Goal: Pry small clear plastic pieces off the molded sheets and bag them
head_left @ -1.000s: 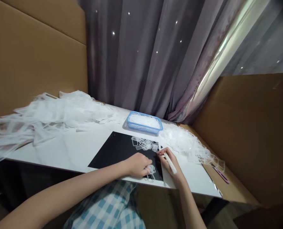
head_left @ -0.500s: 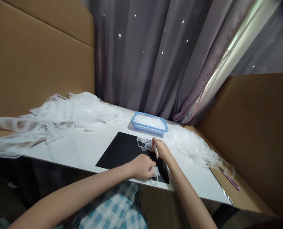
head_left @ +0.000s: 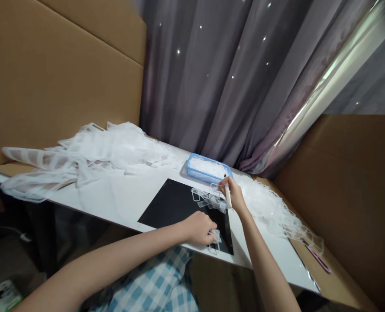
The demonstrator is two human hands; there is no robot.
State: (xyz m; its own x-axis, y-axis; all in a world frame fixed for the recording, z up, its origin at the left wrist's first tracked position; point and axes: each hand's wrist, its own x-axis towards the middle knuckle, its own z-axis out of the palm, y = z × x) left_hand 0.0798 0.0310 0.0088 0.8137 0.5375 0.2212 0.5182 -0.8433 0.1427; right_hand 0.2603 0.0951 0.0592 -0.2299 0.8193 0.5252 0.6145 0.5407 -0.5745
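My left hand is closed over the near right part of a black mat, with white openwork scraps sticking out beside its fingers. My right hand is raised just in front of the blue basket. Its fingers are wrapped round a slim white-handled tool whose dark tip points up; its exact kind is unclear. A small white square loop shows at those fingertips. Below them, on the mat, lies a loose cluster of translucent white pieces and loops. White scraps fill the basket.
A big heap of sheer white strips covers the table's left side. More white netting is piled at the right. A pink-handled tool lies on the cardboard there. Cardboard walls and a grey curtain enclose the white table.
My right hand has moved up and away from the cluster toward the basket, with a white loop at its fingertips. My left hand stays in place on the mat. The view has shifted slightly.
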